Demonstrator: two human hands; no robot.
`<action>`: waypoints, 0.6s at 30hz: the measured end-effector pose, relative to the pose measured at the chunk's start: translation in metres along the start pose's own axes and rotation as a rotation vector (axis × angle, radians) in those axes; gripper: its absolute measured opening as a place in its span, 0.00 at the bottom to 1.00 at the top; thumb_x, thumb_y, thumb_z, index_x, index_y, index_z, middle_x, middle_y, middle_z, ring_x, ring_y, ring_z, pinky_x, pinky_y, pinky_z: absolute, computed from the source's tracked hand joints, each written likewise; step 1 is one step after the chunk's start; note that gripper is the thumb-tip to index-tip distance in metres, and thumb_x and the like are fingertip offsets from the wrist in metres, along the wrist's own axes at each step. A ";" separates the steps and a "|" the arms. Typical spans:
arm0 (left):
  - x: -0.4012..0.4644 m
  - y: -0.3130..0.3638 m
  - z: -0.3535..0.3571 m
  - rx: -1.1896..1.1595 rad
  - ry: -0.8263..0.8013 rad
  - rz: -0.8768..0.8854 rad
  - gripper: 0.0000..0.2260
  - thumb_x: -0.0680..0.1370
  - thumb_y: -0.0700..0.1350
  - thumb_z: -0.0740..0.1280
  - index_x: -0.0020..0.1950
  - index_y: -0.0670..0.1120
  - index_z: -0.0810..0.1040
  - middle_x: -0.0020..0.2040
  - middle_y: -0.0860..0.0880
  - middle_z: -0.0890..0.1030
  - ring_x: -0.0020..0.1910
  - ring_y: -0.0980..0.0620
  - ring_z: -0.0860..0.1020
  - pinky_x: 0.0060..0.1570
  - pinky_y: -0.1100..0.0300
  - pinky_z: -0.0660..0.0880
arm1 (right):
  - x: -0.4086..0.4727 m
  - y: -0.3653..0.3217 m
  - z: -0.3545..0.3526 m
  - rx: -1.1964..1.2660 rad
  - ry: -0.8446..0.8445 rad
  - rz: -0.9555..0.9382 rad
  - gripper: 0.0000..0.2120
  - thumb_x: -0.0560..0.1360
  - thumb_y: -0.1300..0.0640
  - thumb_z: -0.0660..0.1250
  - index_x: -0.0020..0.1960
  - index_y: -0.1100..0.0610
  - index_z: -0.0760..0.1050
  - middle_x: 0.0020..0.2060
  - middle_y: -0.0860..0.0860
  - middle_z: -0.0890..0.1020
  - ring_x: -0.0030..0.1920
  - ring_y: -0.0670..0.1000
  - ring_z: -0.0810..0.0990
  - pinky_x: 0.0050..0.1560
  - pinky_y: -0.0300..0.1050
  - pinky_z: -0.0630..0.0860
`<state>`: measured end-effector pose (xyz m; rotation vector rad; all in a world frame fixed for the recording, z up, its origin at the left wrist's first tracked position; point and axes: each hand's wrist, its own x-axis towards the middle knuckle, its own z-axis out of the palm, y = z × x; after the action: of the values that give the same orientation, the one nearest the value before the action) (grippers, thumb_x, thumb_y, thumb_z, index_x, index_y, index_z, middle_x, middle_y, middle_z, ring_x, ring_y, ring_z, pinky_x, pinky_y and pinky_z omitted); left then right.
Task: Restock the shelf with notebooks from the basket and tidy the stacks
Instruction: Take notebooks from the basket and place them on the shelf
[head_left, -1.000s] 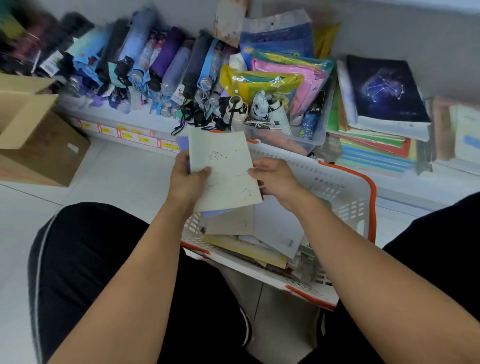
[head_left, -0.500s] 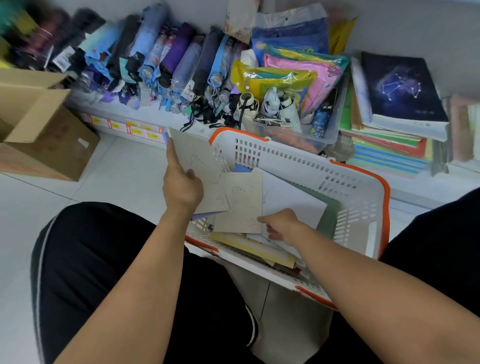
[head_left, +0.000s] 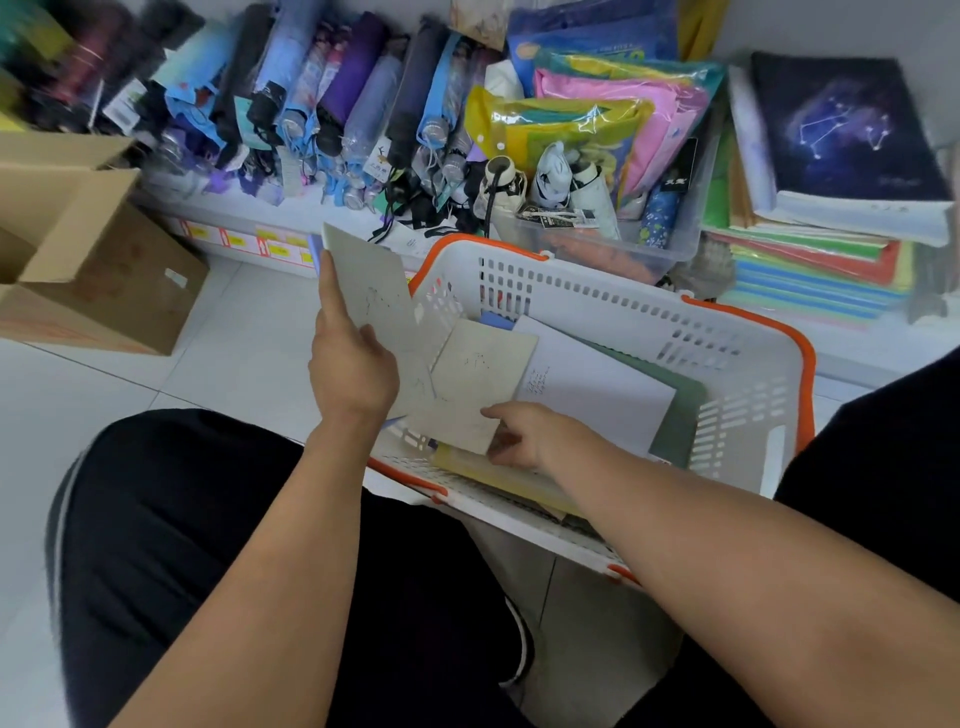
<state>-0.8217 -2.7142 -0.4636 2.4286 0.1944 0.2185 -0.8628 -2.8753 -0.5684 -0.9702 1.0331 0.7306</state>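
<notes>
Notebooks (head_left: 371, 291) gripped by left hand (head_left: 353, 371), cover marks unreadable, right hand (head_left: 519, 436) pinching beige notebook (head_left: 475, 384)

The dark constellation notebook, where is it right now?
In the head view it lies far right on the shelf, topping the stack of colourful notebooks, just right of the clear bin: dark constellation notebook.

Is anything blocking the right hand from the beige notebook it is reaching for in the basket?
Nothing visible does. The right hand already touches the lower edge of the beige notebook, which lies on top of the pile in the basket. The left hand holds other notebooks off to the side.
</notes>
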 end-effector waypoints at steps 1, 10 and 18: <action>0.000 0.001 0.000 0.002 0.001 -0.001 0.36 0.78 0.34 0.58 0.80 0.55 0.47 0.66 0.43 0.75 0.60 0.39 0.75 0.48 0.58 0.66 | -0.002 0.000 0.000 0.047 -0.010 -0.003 0.10 0.78 0.64 0.67 0.58 0.64 0.71 0.42 0.60 0.76 0.49 0.60 0.81 0.49 0.54 0.80; -0.011 0.007 0.000 -0.026 -0.054 -0.034 0.36 0.78 0.34 0.58 0.80 0.56 0.46 0.65 0.43 0.76 0.59 0.40 0.76 0.50 0.57 0.67 | 0.005 -0.006 0.007 -0.231 0.054 -0.158 0.08 0.80 0.66 0.61 0.56 0.65 0.75 0.40 0.60 0.81 0.32 0.56 0.79 0.26 0.42 0.74; 0.020 0.025 -0.036 -0.060 0.088 -0.083 0.36 0.78 0.36 0.58 0.80 0.52 0.42 0.59 0.40 0.78 0.50 0.39 0.77 0.44 0.56 0.66 | -0.122 -0.095 0.005 -0.570 0.173 -0.792 0.10 0.80 0.65 0.56 0.55 0.62 0.75 0.46 0.58 0.78 0.45 0.60 0.81 0.35 0.55 0.83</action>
<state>-0.8080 -2.7063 -0.4181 2.3475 0.3230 0.2896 -0.8223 -2.9157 -0.4243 -1.8158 0.4922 0.2645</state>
